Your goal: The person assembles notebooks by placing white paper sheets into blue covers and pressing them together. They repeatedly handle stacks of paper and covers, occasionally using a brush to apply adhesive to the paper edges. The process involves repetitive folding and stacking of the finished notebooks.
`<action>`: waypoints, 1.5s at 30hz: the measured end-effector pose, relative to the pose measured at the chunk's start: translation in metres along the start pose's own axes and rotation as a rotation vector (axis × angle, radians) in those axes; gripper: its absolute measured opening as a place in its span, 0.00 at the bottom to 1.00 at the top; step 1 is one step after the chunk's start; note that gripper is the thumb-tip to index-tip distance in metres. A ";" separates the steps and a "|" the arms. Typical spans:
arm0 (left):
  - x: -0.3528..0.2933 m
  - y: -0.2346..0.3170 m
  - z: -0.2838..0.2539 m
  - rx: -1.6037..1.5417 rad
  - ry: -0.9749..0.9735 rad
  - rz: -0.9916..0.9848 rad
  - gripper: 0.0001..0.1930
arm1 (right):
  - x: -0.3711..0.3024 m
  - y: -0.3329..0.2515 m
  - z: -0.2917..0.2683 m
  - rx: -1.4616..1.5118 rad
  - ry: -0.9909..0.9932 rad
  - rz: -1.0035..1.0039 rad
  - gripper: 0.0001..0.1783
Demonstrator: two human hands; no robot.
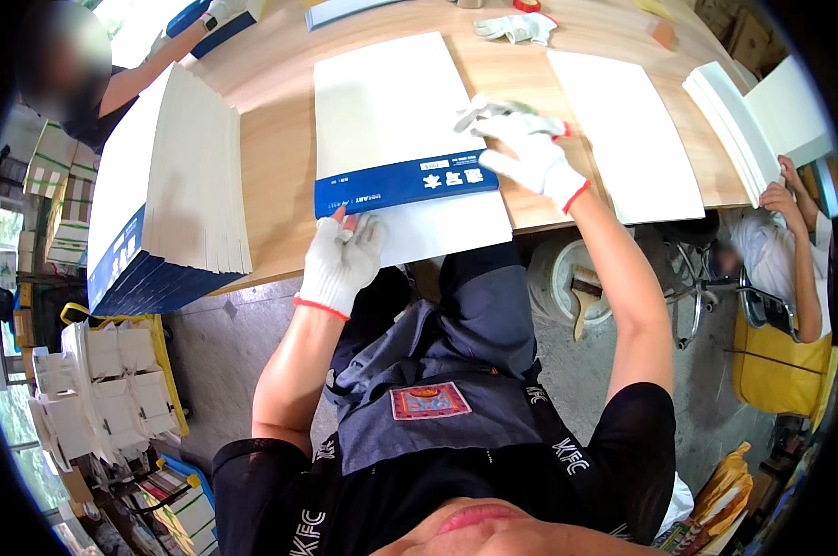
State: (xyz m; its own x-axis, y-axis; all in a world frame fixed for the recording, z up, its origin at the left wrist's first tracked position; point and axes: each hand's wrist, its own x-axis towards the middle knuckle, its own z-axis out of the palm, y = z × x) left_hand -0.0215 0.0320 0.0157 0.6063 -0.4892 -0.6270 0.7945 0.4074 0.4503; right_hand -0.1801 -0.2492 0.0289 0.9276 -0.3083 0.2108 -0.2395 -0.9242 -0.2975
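In front of me a stack or sheet of white paper (391, 97) lies on the table, crossed near its front by a blue paper band (405, 185) with white print. My left hand (340, 264), in a white glove with a red cuff, has its bare fingertips at the band's lower left edge and seems to pinch it. My gloved right hand (535, 157) is over the band's right end, smeared by motion; its finger state is unclear. Just beyond it shows a greyish glove (487, 109) with red trim, partly hidden by the hand.
A tall pile of banded pads (173, 176) stands left. White paper (628, 139) lies right, and another glove (516, 29) at the far side. A bucket (567, 283) with a brush (583, 301) is below the table. Co-workers are at far left and right.
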 end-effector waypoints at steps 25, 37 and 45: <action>-0.099 0.092 0.013 0.479 -0.386 0.475 0.29 | 0.076 -0.028 0.005 1.695 0.259 0.074 0.23; -0.139 0.367 -0.084 0.864 0.260 1.246 0.41 | 0.296 -0.310 0.022 1.140 0.314 -0.354 0.18; -0.101 0.379 -0.131 1.253 0.715 1.083 0.33 | 0.283 -0.336 0.013 0.323 0.030 0.043 0.33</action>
State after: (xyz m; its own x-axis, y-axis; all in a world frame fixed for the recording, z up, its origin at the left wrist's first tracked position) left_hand 0.2140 0.3366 0.1664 0.9579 0.1005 0.2689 -0.1439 -0.6425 0.7527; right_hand 0.1671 -0.0229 0.1764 0.9085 -0.3566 0.2178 -0.1704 -0.7921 -0.5861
